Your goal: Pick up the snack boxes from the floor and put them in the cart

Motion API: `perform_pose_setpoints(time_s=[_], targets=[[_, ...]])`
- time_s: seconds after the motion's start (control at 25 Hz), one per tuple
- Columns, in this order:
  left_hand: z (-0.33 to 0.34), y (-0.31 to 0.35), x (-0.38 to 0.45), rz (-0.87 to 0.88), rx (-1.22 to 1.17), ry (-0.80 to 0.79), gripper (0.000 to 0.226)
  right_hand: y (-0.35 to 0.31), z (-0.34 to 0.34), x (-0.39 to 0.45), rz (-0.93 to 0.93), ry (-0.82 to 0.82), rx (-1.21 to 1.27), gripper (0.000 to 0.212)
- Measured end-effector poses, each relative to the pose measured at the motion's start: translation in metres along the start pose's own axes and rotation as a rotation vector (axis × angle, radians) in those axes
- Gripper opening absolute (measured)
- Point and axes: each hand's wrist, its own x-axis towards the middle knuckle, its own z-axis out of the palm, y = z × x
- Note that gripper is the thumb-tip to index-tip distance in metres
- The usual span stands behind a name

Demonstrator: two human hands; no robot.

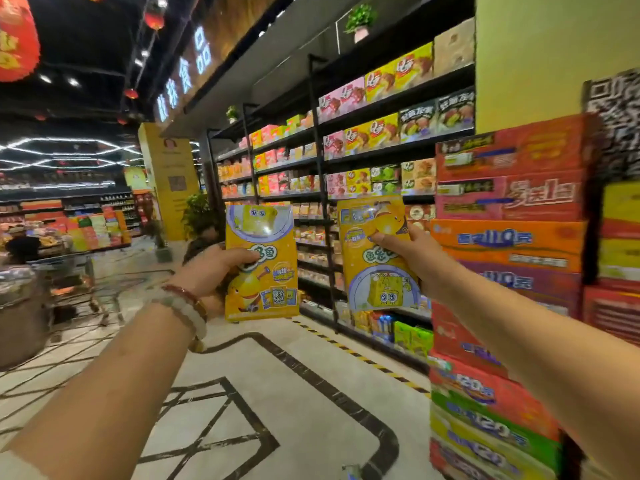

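With both hands full, pickup looks done: left hand [211, 271] grips yellow cartoon-printed snack box [261, 261], right hand [412, 258] grips matching yellow box [375, 251], both held upright above floor. Remaining: reach wire shopping cart [74, 282] at left, drop boxes in.

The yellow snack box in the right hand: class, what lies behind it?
Behind the right snack box, held by the right hand, stand store shelves of boxed snacks. The part directly behind the box is covered.

Tall black metal shelves [346, 161] of colourful boxes fill the upper centre; stacked red and orange cardboard cartons [509, 216] rise at right; a red paper lantern [15, 39] hangs upper left.
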Motion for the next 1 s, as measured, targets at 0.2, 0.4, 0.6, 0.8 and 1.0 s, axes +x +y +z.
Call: perform_pose_setpoints(time_s=[0.2, 0.4, 0.6, 0.8, 1.0], targets=[[0.110, 0.012, -0.017, 0.018, -0.047, -0.175, 0.033, -0.045, -0.113, -0.081, -0.043, 0.196, -0.074, 0.044], [0.259, 0.002, -0.062, 0.003, -0.089, -0.416, 0.024, -0.085, -0.226, -0.183, -0.038, 0.385, -0.175, 0.041], [0.407, -0.008, -0.117, -0.025, -0.121, -0.669, 0.052, -0.123, -0.331, -0.298, -0.049, 0.616, -0.252, 0.033], [0.561, -0.015, -0.176, -0.080, -0.158, -0.945, 0.019, -0.161, -0.425, -0.410, -0.065, 0.862, -0.304, 0.039], [0.713, -0.018, -0.236, -0.064, -0.180, -1.228, 0.055, -0.196, -0.511, -0.510, -0.094, 1.124, -0.346, 0.042]])
